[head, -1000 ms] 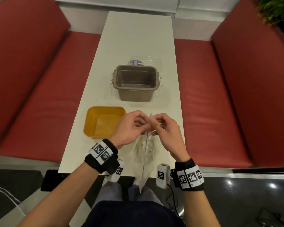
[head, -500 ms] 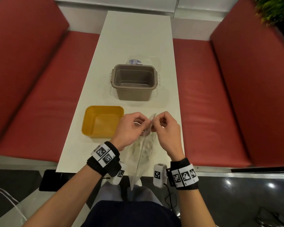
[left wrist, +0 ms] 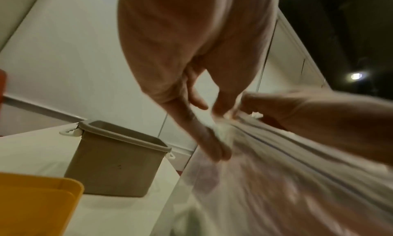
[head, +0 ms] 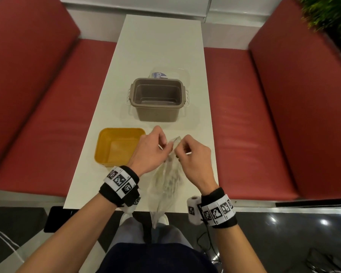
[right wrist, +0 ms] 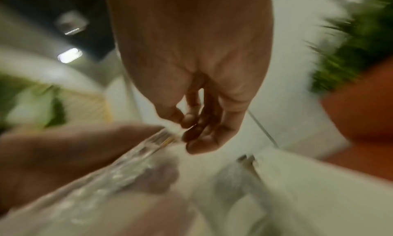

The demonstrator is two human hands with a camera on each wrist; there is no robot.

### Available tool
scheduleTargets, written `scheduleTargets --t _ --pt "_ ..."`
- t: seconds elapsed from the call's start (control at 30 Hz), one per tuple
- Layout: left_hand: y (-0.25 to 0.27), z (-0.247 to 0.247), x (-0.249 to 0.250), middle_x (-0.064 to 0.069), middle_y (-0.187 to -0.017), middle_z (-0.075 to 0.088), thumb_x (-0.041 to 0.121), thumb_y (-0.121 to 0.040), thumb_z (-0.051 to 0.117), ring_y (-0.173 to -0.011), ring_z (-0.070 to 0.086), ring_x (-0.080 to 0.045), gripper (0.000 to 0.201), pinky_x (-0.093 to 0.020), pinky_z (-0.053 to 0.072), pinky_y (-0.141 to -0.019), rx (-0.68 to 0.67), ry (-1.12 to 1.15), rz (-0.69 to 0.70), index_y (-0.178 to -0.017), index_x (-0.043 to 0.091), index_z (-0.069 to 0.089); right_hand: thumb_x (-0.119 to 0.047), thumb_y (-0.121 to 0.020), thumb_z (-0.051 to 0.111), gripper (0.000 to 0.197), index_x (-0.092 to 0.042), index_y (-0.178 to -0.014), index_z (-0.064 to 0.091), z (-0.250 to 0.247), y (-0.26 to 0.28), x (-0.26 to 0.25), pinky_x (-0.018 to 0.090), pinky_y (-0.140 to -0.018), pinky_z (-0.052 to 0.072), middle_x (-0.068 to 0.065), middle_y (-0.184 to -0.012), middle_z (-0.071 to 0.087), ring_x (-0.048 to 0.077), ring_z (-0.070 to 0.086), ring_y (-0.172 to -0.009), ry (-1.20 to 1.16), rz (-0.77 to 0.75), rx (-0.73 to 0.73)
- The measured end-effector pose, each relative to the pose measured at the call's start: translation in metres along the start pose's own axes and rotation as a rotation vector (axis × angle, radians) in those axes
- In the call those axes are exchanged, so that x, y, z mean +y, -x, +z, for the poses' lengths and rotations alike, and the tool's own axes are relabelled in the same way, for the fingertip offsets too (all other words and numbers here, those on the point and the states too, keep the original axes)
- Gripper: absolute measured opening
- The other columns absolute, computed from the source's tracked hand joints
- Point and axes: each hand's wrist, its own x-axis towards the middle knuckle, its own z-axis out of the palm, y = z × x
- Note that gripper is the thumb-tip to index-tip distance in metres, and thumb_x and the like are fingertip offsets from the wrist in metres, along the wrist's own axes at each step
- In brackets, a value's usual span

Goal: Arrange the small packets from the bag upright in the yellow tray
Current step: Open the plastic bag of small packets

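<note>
Clear plastic bag (head: 166, 178), blurred with small packets inside, pinched at its top by left hand (head: 148, 152) and right hand (head: 193, 156).

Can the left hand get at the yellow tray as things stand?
Probably yes, once freed: the yellow tray sits open-topped just left of the left hand with nothing between them, but that hand and the right hand are pinching the bag top.

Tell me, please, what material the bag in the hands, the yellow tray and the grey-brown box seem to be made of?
Bag: thin clear plastic film, probably; the contents show through and it wrinkles and glints. A zip strip seems to run along its top.
Yellow tray: looks like moulded plastic, smooth with a soft sheen, rounded corners.
Grey-brown box: likely rigid plastic, matt, with pale clip handles at its sides.
</note>
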Motion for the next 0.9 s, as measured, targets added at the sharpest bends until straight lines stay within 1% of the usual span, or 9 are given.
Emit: scheduleTargets --t 0.07,0.13,0.23,0.37,0.5,0.6,0.67,0.77,0.9 --pt "0.006 -0.003 0.002 0.002 -0.081 0.078 0.037 -0.101 0.074 -0.064 0.077 -0.012 0.025 -0.036 0.064 -0.065 -0.139 0.022 -0.063 -0.103 0.02 0.056 -0.022 -0.105 0.062 0.018 -0.015 -0.089 0.059 -0.002 0.003 -0.001 0.038 -0.072 0.063 0.002 -0.077 0.072 0.018 0.074 -0.073 -0.287 0.216 0.077" --pt "0.009 -0.003 0.001 -0.005 -0.078 0.079 0.026 -0.102 0.074 -0.065 0.079 -0.02 0.016 -0.045 0.068 -0.071 -0.21 0.13 -0.108 -0.101 0.014 0.063 -0.034 -0.105 0.066 0.019 -0.018 -0.097 0.061 0.001 0.007 -0.004 0.031 -0.075 0.06 0.0 -0.083 0.075 0.012 0.074 -0.077 -0.303 0.311 0.034" --pt "0.009 -0.001 -0.004 -0.006 -0.075 0.079 0.014 -0.103 0.07 -0.064 0.079 -0.019 0.01 -0.047 0.068 -0.072 -0.169 0.1 -0.081 -0.096 0.013 0.063 -0.031 -0.103 0.065 0.017 -0.021 -0.09 0.059 0.009 0.016 0.007 0.027 -0.066 0.041 -0.009 -0.076 0.066 0.006 0.06 -0.069 0.049 0.193 -0.086" --pt "0.005 -0.009 -0.015 0.0 -0.077 0.076 0.013 -0.101 0.072 -0.063 0.075 -0.004 0.016 -0.045 0.067 -0.069 -0.03 -0.049 -0.06 -0.094 0.019 0.059 -0.02 -0.106 0.058 0.013 -0.017 -0.095 0.053 -0.006 0.014 0.023 0.04 -0.062 0.042 -0.004 -0.076 0.063 0.016 0.059 -0.066 0.268 0.119 -0.019" --pt "0.011 -0.01 -0.011 0.004 -0.081 0.076 0.044 -0.098 0.076 -0.062 0.075 -0.004 0.029 -0.041 0.065 -0.067 -0.098 -0.086 -0.086 -0.099 0.023 0.057 -0.027 -0.109 0.058 0.011 -0.02 -0.102 0.055 -0.011 0.014 0.014 0.044 -0.067 0.059 -0.001 -0.071 0.074 0.016 0.072 -0.064 -0.008 0.217 0.084" --pt "0.015 0.002 -0.006 -0.002 -0.073 0.079 0.032 -0.102 0.073 -0.062 0.077 -0.012 0.021 -0.044 0.068 -0.07 -0.225 0.011 -0.13 -0.096 0.014 0.064 -0.035 -0.107 0.063 0.017 -0.021 -0.107 0.052 0.0 0.017 -0.001 0.042 -0.069 0.061 0.0 -0.073 0.074 0.011 0.072 -0.064 -0.147 0.316 0.088" --pt "0.013 0.003 -0.006 -0.004 -0.07 0.078 0.02 -0.104 0.07 -0.061 0.077 -0.014 0.015 -0.043 0.068 -0.07 -0.165 0.057 -0.124 -0.094 0.01 0.066 -0.033 -0.101 0.069 0.023 -0.022 -0.108 0.05 0.004 0.022 0.0 0.033 -0.066 0.053 -0.004 -0.069 0.069 0.008 0.067 -0.065 0.015 0.238 0.021" --pt "0.011 -0.004 -0.011 -0.004 -0.071 0.078 0.016 -0.104 0.071 -0.063 0.077 -0.011 0.013 -0.04 0.068 -0.069 -0.134 0.067 -0.117 -0.095 0.01 0.064 -0.016 -0.099 0.065 0.015 -0.021 -0.107 0.054 0.002 0.029 0.011 0.038 -0.066 0.049 -0.006 -0.072 0.065 0.012 0.064 -0.068 0.146 0.149 -0.081" --pt "0.01 -0.024 -0.026 0.0 -0.078 0.075 0.023 -0.101 0.075 -0.065 0.073 -0.003 0.014 -0.038 0.067 -0.071 0.066 -0.013 -0.119 -0.098 0.02 0.061 -0.009 -0.1 0.058 0.02 -0.023 -0.109 0.046 -0.025 0.026 0.029 0.041 -0.065 0.044 -0.004 -0.087 0.057 0.019 0.056 -0.074 0.322 0.101 0.092"
